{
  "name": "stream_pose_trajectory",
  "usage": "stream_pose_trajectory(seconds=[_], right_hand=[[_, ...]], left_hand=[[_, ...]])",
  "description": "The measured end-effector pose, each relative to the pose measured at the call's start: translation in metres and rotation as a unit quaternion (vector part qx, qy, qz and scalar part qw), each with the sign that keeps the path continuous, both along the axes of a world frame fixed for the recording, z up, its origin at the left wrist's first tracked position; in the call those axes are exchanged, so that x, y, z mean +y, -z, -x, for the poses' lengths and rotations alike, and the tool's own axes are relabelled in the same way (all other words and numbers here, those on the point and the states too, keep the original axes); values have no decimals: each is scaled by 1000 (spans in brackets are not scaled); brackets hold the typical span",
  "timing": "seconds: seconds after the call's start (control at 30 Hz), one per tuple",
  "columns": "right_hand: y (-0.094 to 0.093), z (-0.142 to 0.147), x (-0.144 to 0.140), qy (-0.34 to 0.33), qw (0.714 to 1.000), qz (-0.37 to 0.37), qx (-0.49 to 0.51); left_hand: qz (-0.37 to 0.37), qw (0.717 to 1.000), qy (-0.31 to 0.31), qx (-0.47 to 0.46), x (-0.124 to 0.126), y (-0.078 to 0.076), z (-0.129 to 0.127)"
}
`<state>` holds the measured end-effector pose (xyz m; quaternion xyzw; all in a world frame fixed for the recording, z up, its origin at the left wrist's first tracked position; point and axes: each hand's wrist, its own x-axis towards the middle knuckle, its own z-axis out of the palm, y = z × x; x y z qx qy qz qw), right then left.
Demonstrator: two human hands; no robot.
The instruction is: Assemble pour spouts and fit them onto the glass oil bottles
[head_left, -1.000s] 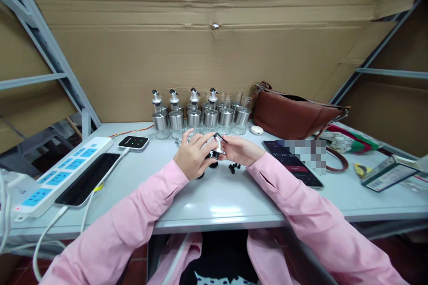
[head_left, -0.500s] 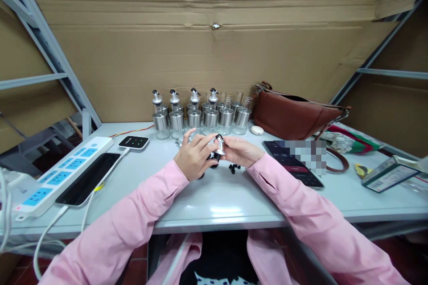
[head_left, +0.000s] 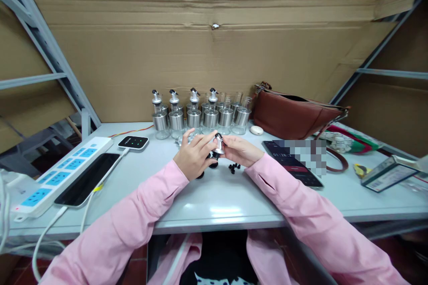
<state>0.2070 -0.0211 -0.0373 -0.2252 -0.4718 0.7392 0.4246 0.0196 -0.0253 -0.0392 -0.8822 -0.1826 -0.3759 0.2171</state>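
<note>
Head view: we have our two hands together over the middle of the table, both clamped on one spout. Our left hand grips it from the left, fingers spread over its near side; our right hand pinches it from the right. The spout stands upright between our fingertips, black tip uppermost, silver body below.

Below our left hand we see black rounds, partly hidden; a clear thing peeks out behind its fingers, too covered for us to name. Black bits lie loose just below our right fingers.

Our sleeves cross the front edge on both sides, and between them a wide stretch of tabletop gives us room towards ourselves. Behind our hands the room is shorter: bottles line the back edge in rows, close to the cardboard, four in front wearing spouts.

Leftward, a good gap separates our left hand from the router, phone and power strip. Rightward is tighter: the timer phone sits just beside our sleeve, with the bag behind it.
</note>
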Motion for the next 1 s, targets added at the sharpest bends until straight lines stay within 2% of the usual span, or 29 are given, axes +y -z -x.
stream_pose_trajectory(seconds=[0.17,0.43,1.0], right_hand=[[3,0,2,-8,1000,-15,3],[3,6,0,34,999,-21,-4],[4,3,1,16,1000,-22,-10]], left_hand=[[1,1000,4,1,1,1,0],[9,1000,-2,-3,1,1,0],[7,1000,10,-25,0,1,-1]])
